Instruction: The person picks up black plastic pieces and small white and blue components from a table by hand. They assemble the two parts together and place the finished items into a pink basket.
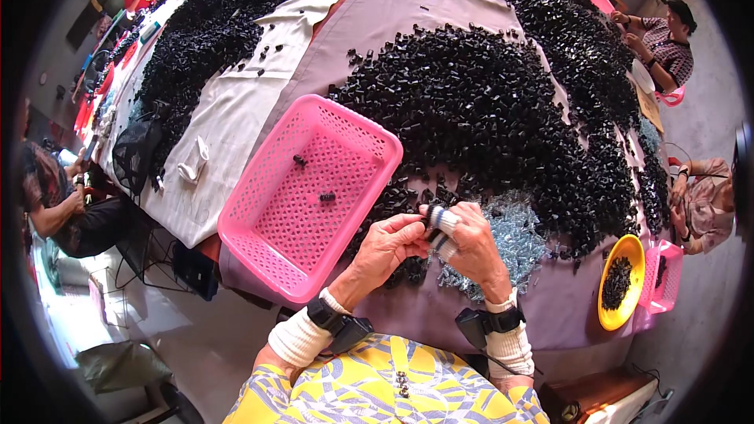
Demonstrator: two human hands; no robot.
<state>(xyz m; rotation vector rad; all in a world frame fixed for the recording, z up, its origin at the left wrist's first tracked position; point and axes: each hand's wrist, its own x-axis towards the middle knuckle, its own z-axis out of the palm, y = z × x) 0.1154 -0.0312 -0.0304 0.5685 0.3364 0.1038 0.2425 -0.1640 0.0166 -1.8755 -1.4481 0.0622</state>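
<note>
Just below the middle of the frame, the left hand point(391, 246) and right hand point(476, 246) meet, fingertips pinched close on a small black part point(428, 224), mostly hidden between them. A pink basket point(305, 216) stands just left of the hands, open-topped, its high rim slanting past the left one; two black pieces point(327, 197) lie inside. Clear pieces point(518, 239) spread beside and under the right hand, and a black heap point(463, 110) rises beyond. Mauve cloth point(542, 302) shows down to the table's near edge. Other people sit around at far left and right.
</note>
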